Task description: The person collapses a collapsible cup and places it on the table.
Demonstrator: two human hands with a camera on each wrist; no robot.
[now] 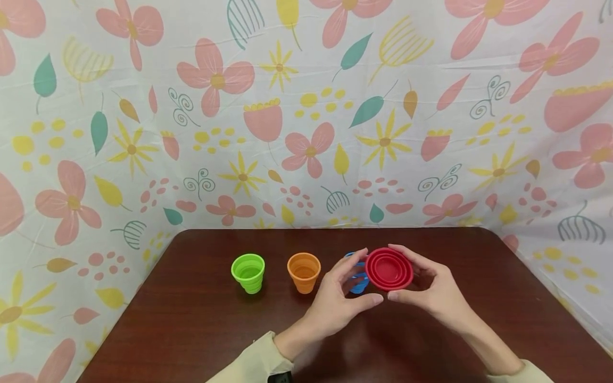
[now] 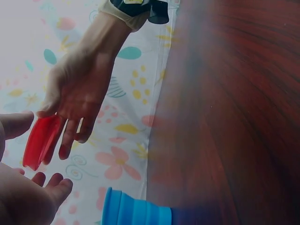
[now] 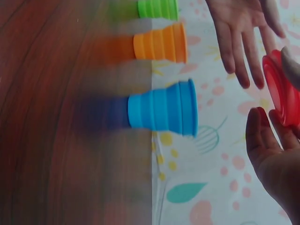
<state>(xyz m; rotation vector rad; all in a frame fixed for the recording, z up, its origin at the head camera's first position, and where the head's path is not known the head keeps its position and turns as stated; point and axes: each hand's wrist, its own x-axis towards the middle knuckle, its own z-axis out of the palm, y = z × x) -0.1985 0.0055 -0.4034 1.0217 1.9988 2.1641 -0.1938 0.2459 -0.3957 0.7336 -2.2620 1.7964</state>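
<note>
A red collapsible cup [image 1: 389, 269], folded flat into rings, is held above the table by my right hand [image 1: 442, 292], thumb at its lower rim and fingers at its upper right. My left hand [image 1: 332, 303] hovers at the cup's left side, fingers spread, with a small gap to the rim in the right wrist view. Behind my left fingers, a blue collapsible cup [image 3: 161, 110] stands extended on the table, partly hidden in the head view. To its left stand an extended orange cup [image 1: 304, 272] and a green cup [image 1: 248, 274].
The dark wooden table [image 1: 201, 330] has rounded back corners. A white flower-printed cloth [image 1: 297, 106] hangs behind it and along both sides. A black band [image 1: 280, 377] shows at my left sleeve.
</note>
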